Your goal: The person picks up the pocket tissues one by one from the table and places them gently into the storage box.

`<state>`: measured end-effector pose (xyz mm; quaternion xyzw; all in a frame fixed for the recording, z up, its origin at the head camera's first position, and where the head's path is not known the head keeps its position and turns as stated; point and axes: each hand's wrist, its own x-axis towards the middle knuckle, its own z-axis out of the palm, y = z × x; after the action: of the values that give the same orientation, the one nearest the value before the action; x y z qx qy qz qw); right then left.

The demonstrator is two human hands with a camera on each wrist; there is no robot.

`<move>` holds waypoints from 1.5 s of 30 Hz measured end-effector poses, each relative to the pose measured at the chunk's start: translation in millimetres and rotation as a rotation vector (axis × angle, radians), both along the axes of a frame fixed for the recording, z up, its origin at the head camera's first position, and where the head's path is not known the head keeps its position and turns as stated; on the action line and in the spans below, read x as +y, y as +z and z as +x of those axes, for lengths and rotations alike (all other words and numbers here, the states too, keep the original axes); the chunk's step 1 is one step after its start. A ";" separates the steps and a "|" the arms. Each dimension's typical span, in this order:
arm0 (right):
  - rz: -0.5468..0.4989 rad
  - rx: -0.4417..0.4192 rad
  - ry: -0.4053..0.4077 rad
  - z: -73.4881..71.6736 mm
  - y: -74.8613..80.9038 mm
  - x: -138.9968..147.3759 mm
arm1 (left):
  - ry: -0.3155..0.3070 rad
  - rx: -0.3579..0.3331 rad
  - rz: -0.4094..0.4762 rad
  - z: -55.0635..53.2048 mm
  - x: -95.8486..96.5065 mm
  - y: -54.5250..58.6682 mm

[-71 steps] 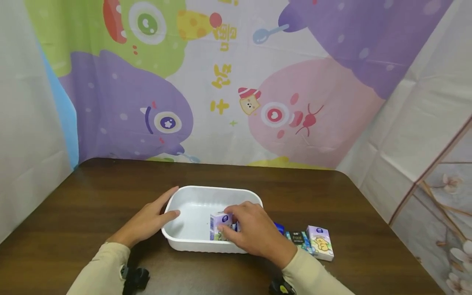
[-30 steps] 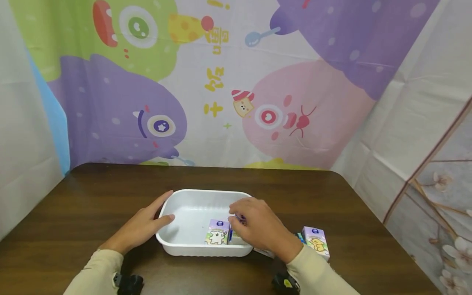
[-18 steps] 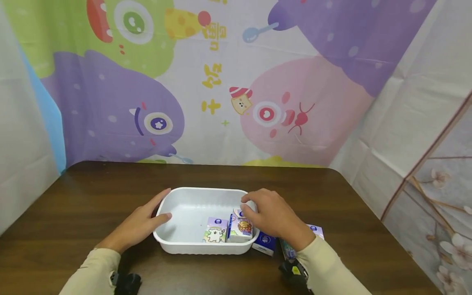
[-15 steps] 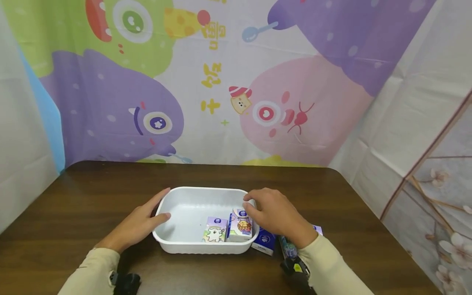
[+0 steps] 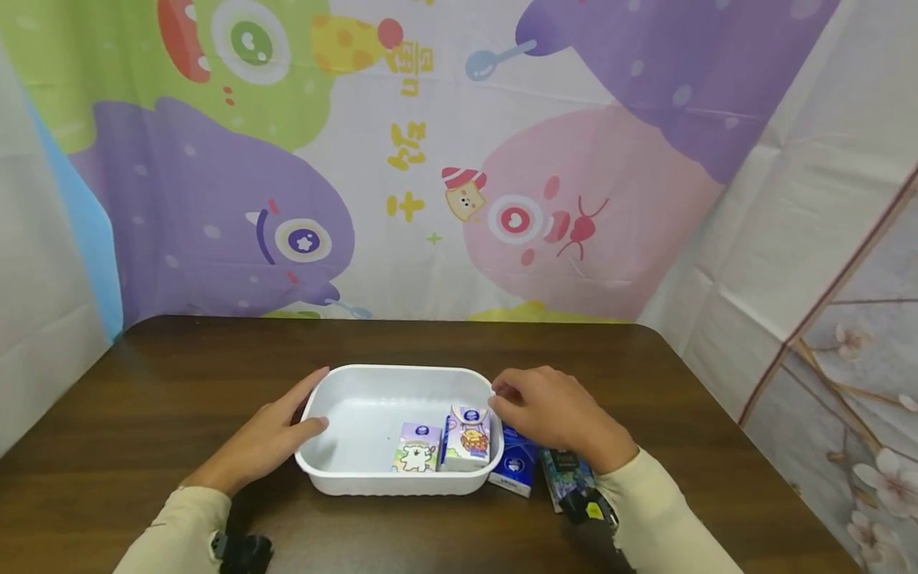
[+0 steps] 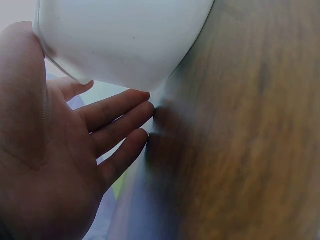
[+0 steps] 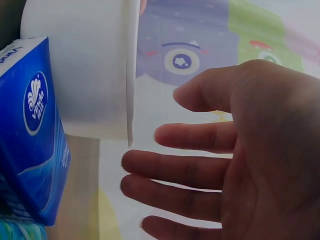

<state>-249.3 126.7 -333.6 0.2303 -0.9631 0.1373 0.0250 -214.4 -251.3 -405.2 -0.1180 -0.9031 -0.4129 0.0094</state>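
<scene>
My left hand (image 5: 265, 438) rests at the left end of a white plastic basin (image 5: 380, 483), its thumb over the rim and its outstretched fingers along the outside. Inside the basin, toward the right, lie two purple-and-white tissue packs: one with a white cartoon animal (image 5: 416, 450), the other with a yellow cartoon figure (image 5: 469, 438). My right hand (image 5: 555, 406) hovers just past the basin's right rim, above blue tissue packs (image 5: 514, 466). Its fingers are loosely bent and hold nothing; in the right wrist view they stand apart from the blue Vinda pack (image 7: 35, 130).
A dark, colourful flat packet (image 5: 562, 470) lies under the right wrist. The brown wooden table (image 5: 215, 359) has a cartoon-printed curtain (image 5: 402, 263) behind it and a pale hanging sheet at each side. Black wrist cameras (image 5: 245, 552) sit beneath both forearms.
My right hand has let go of the yellow-figure tissue pack in the basin and moved right, out over the rim. My left hand stays at the basin's left end.
</scene>
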 end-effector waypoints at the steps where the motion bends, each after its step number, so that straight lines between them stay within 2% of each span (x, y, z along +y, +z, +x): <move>1: 0.008 -0.003 -0.004 -0.1 0.0 0.8 | -0.003 -0.002 0.001 -0.2 0.1 0.2; 8: 0.043 0.008 -0.025 -3.8 2.0 3.8 | -0.015 0.025 0.002 -4.0 -0.8 5.9; 12: 0.069 -0.003 -0.044 -4.5 2.4 5.2 | -0.017 0.012 0.001 -4.4 -1.2 7.6; 22: 0.142 -0.075 -0.086 -3.8 0.6 6.1 | -0.006 0.005 -0.006 -3.5 -2.2 4.2; 29: 0.183 -0.075 -0.116 -4.0 -1.0 6.4 | 0.000 -0.001 -0.002 -1.6 -1.8 3.1; 35: 0.201 -0.111 -0.121 -3.3 -1.5 5.8 | 0.006 0.000 -0.006 -0.8 -1.2 2.2; 45: 0.292 -0.192 -0.118 -4.6 -6.1 5.1 | 0.008 -0.013 0.001 1.0 -1.4 1.3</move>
<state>-253.8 131.7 -339.7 0.1605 -0.9825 0.0158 -0.0929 -213.3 -252.6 -404.0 -0.1117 -0.9034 -0.4140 0.0051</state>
